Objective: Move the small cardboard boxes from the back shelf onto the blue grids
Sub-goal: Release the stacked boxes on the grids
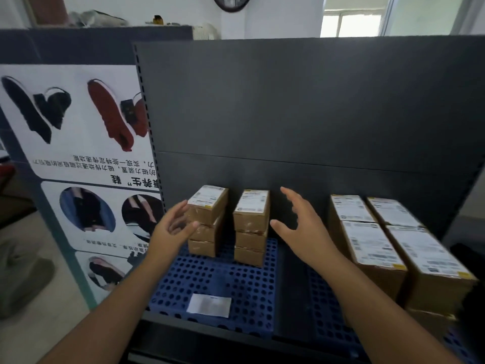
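Two three-high stacks of small cardboard boxes (207,222) sit at the rear of the left blue grid (210,279). My left hand (170,227) and right hand (299,224) flank them, fingers spread, holding nothing. I judge the grid's front not yet filled.

One wide-angle camera, worn on the person's head, looks forward and down at the blue grid (217,279), near enough that its holes show singly. Behind the grid, the dark back panel (288,101) fills the upper middle. Left of the grid stands a poster (78,153). Far above and right of it a window (351,22) shows. Straight edges bow near the frame's rim.
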### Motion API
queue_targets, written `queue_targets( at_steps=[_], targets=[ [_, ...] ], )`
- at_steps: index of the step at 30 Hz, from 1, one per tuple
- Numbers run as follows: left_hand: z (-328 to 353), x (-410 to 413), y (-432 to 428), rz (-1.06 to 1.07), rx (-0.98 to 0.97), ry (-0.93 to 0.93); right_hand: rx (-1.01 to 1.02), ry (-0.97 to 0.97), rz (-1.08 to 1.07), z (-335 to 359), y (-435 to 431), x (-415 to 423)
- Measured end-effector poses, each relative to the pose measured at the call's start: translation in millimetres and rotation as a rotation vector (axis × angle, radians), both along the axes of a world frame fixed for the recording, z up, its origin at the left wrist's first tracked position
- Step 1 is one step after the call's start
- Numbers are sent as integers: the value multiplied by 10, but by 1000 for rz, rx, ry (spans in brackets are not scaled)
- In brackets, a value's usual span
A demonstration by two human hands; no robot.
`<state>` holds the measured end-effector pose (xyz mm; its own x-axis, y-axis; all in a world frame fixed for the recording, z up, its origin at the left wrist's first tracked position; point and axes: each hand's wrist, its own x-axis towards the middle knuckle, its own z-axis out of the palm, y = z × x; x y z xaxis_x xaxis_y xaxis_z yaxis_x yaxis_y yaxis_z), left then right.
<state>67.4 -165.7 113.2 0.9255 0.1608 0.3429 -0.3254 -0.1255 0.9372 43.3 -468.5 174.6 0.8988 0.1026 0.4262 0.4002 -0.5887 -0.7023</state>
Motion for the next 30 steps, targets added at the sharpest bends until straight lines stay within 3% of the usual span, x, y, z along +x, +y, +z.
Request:
queue_targets(
  at_steps=[5, 8, 13, 23, 30],
  targets=[
    [-318, 351, 364, 38, -35, 82, 170, 171, -75, -517, 253, 342],
    [-500, 595, 446, -54, -121, 177, 239, 270, -101, -780, 293, 498],
    [-751, 941, 409, -138, -87, 274, 280, 407, -88, -1078, 332, 688],
    [-783, 1141, 159, -223, 110, 297, 270, 382, -33, -1249, 599, 840],
    [-796, 1122, 78, -194, 114, 296, 320, 375, -25, -1289, 657, 877]
  ],
)
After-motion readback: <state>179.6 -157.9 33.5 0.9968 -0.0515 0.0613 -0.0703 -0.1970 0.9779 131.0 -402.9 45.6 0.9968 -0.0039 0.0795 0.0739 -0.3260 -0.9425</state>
